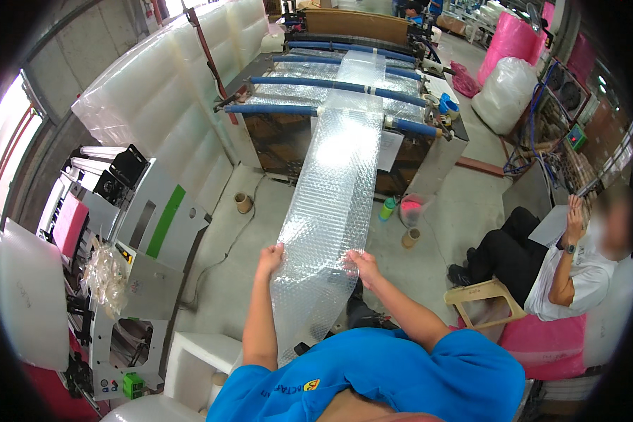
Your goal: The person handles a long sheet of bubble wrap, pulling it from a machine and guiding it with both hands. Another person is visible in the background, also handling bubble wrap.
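Observation:
A long strip of clear bubble wrap (330, 190) runs from the machine's blue rollers (316, 86) down toward me, shining under the light. My left hand (269, 259) grips its left edge, fingers closed on the film. Opposite, my right hand (362, 266) pinches the right edge. Between both hands the sheet is spread nearly flat, and its lower end hangs down in front of my blue shirt. At the far end the strip passes over several rollers of the machine.
Left stands a grey-white machine (155, 246) with a green stripe. Behind it are big wrapped rolls (162, 84). A seated person (570, 260) holds a sheet at right, near a wooden stool (484, 302). On the floor are a green bottle (387, 209), cardboard cores (243, 202) and a cable.

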Motion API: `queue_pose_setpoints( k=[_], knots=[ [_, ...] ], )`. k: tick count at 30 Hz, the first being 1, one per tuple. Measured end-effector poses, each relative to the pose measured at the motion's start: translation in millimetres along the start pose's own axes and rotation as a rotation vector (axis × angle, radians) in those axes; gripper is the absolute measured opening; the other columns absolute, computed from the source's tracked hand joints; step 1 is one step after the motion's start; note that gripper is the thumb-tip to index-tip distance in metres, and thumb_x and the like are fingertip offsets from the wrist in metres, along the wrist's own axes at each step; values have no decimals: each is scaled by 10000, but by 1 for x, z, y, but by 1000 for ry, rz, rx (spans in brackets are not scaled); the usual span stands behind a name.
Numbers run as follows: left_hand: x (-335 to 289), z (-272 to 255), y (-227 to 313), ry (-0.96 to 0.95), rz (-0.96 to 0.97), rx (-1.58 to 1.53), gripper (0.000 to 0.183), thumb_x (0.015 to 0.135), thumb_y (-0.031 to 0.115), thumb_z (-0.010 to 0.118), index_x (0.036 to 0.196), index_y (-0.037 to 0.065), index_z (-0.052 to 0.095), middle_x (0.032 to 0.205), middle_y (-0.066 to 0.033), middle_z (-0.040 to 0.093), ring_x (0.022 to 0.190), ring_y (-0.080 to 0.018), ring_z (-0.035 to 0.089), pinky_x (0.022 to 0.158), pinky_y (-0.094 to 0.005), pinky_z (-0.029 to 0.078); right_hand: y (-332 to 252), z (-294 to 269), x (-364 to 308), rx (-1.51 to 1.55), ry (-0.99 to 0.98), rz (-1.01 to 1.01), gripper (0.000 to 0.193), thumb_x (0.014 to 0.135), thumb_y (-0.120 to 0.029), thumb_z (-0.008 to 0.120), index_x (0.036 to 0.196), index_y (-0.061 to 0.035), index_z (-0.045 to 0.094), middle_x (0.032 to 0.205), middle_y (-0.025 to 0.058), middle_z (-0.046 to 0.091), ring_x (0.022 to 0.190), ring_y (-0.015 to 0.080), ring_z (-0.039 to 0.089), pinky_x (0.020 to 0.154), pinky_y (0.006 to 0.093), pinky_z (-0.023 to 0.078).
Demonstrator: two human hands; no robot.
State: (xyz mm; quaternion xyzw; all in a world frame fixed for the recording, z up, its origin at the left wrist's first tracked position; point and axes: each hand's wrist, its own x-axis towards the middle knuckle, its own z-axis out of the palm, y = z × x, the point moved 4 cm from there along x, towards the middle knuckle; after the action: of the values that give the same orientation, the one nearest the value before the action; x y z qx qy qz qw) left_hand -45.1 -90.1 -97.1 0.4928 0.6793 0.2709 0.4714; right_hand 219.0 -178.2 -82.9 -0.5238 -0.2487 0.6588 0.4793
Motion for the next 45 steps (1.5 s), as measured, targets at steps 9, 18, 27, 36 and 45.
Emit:
queue_pose_setpoints(
  k=[9,18,27,36,45],
  knots=[
    [-18,32,-7,299,121,290,330,804,325,410,840,1,464,751,-232,535,746,-406,491,638,-447,376,47,-30,34,-240,-24,132,246,808,-281,467,959,-91,512,869,19,575,724,120,543,625,271,432],
    [8,55,-41,220,60,412,346,824,343,351,831,19,472,770,-228,536,749,-393,503,639,-456,387,72,-53,59,-384,-178,251,359,813,-362,429,1013,-76,514,916,25,583,775,129,532,697,318,369],
    [59,80,-26,212,-2,483,354,826,365,328,862,41,465,728,-226,537,721,-405,502,616,-479,386,50,-77,108,-483,-230,352,309,806,-363,442,956,-119,559,904,-15,577,794,98,512,679,278,362],
    [157,129,38,172,24,352,369,828,375,324,854,31,454,799,-242,527,765,-405,489,646,-470,378,-27,-107,200,-476,-16,274,262,809,-317,451,855,-96,583,817,-4,563,769,92,491,653,254,377],
    [212,134,65,-247,97,11,519,709,442,536,1022,32,488,926,-138,558,846,-238,523,729,-296,410,-81,-102,243,-245,225,-129,248,802,-296,473,833,-58,538,720,31,552,645,107,517,555,240,416]
  ],
)
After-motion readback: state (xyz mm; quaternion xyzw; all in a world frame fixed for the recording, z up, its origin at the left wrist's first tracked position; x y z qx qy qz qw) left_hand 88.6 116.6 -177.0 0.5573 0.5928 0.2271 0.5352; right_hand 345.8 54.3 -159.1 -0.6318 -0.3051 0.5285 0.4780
